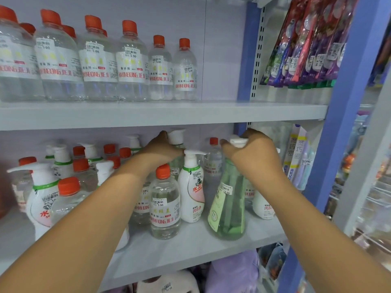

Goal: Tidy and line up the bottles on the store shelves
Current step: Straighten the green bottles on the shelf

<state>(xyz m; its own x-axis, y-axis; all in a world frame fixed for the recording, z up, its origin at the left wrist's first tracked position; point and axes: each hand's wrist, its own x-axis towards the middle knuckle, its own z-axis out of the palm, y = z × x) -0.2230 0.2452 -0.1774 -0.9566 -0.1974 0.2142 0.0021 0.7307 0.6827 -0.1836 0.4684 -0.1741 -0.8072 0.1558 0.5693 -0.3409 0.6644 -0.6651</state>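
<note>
Top row (131,64) aligned. Lower shelf (190,246) jumbled. Left hand (160,151) grips rear pump bottle (176,136); right hand (251,153) grips green bottle (230,204).

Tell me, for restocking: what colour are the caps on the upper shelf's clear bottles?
Orange-red caps, clearest in the head view.

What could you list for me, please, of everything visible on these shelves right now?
Clear bottles: six in the front row, more behind, red caps, upper shelf.
Clear bottles: several, red caps, lower shelf, mixed in.
White pump bottles: several, green collars, lower shelf.
Green pump bottle: one, tilted, lower shelf right.
Toothbrush packs: many, purple and red, hanging upper right.
Shelves: grey boards, blue posts.
Hands: left grips a rear pump bottle's neck; right grips the green bottle's pump.
</note>
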